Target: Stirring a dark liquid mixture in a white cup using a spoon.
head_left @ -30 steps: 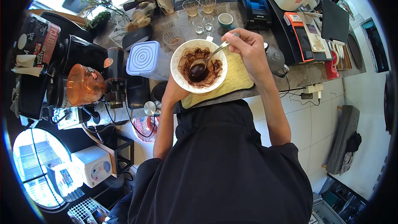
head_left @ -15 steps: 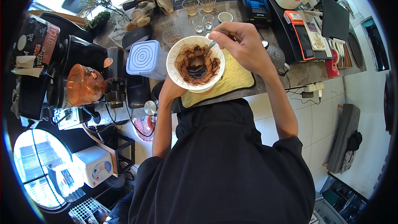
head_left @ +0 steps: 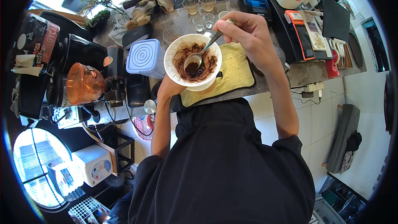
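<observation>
My left hand [head_left: 172, 87] grips a white coffee dripper [head_left: 202, 87] from its left underside; most of its fingers are hidden beneath. Inside sits a pale paper filter [head_left: 171, 54], its walls smeared with wet dark coffee grounds [head_left: 210, 63]. Between the closed thumb and fingers of my right hand [head_left: 249, 37] is the handle of a metal spoon [head_left: 214, 38]. The spoon slants down to the left, its bowl inside the filter with brown liquid showing in and around it. Below the dripper lies a yellow cloth [head_left: 237, 70] with a dark edge.
Left of the dripper stands a clear tub with a pale blue lid [head_left: 144, 56]. Beyond it are a ribbed glass [head_left: 172, 33], small shot glasses [head_left: 198, 24] and two cups [head_left: 190, 6]. A grinder with an orange hopper [head_left: 85, 84] is at far left, a card terminal [head_left: 302, 37] at right.
The spoon has risen, so its bowl now shows above the grounds. My right hand has shifted slightly up and right. The dripper has moved a little left in my left hand.
</observation>
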Demonstrator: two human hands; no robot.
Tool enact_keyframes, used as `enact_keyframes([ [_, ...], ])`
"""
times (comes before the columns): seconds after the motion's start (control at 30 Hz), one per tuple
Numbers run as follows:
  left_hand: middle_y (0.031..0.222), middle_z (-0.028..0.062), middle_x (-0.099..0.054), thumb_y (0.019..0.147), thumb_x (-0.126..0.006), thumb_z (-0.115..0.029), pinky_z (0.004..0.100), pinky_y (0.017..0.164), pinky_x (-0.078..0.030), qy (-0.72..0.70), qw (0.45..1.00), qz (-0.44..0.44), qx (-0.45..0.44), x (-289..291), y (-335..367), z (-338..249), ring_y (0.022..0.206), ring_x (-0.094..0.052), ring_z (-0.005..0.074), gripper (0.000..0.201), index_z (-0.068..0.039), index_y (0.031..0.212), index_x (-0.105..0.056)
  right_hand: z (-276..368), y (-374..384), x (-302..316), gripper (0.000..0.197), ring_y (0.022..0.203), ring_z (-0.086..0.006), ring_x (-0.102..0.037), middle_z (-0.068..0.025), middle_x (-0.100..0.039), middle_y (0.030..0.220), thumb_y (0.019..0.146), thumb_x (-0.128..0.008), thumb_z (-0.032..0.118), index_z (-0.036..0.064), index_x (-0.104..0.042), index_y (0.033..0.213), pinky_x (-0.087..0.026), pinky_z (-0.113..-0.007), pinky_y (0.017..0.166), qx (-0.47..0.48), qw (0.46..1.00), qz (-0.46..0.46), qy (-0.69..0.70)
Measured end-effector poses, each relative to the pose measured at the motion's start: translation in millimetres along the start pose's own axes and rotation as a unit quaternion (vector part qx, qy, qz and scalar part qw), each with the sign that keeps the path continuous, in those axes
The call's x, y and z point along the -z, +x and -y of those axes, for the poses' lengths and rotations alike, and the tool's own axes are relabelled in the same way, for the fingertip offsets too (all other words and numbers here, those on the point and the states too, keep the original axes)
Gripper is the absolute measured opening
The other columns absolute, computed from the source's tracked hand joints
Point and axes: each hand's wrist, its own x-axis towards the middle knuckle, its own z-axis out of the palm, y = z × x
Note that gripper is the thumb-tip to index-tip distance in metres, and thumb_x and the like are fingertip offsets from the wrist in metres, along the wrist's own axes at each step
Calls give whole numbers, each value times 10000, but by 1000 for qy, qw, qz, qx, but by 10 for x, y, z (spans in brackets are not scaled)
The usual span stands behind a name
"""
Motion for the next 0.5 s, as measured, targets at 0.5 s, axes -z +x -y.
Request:
enact_keyframes([
  [0.5, 1287, 115, -608, 663, -869, -44, 352, 1024, -464, -21, 1000, -8, -4, -92, -41, -72, 1159, -587, 207, 768, 0, 1337, -501, -270, -184, -127, 184, 587, -15, -440, 25, -562, 633, 934, -633, 158, -6, -697, 882, -310, -206, 527, -54, 991, -32, -118],
])
